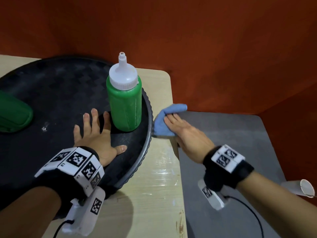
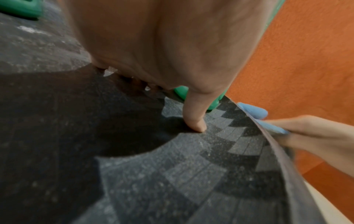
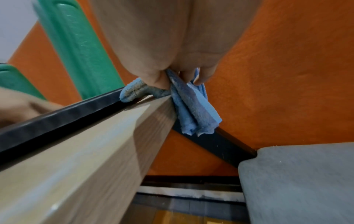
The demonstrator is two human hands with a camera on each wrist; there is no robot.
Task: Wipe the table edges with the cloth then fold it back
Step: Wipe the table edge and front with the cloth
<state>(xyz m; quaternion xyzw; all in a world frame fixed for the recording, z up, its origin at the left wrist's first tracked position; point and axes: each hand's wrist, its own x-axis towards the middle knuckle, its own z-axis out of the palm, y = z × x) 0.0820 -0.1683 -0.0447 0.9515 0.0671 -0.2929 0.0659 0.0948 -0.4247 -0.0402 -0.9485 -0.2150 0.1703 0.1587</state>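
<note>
A light blue cloth (image 1: 163, 121) is draped over the right edge of the pale wooden table (image 1: 159, 177). My right hand (image 1: 181, 129) grips the cloth there; in the right wrist view the thumb and fingers pinch the cloth (image 3: 193, 112), which hangs bunched down the table's side (image 3: 107, 145). My left hand (image 1: 97, 134) lies flat with spread fingers on the black round tray (image 1: 51, 93), just left of the green bottle. From the left wrist, a fingertip (image 2: 197, 125) presses the tray (image 2: 172, 174), and the cloth (image 2: 254, 112) peeks past its rim.
A green squeeze bottle (image 1: 125, 100) with a white cap stands on the tray's right side. Another green object (image 1: 13, 115) lies at the tray's left. A lower grey surface (image 1: 231, 152) adjoins the table on the right, with a paper roll (image 1: 301, 188). Orange walls enclose the corner.
</note>
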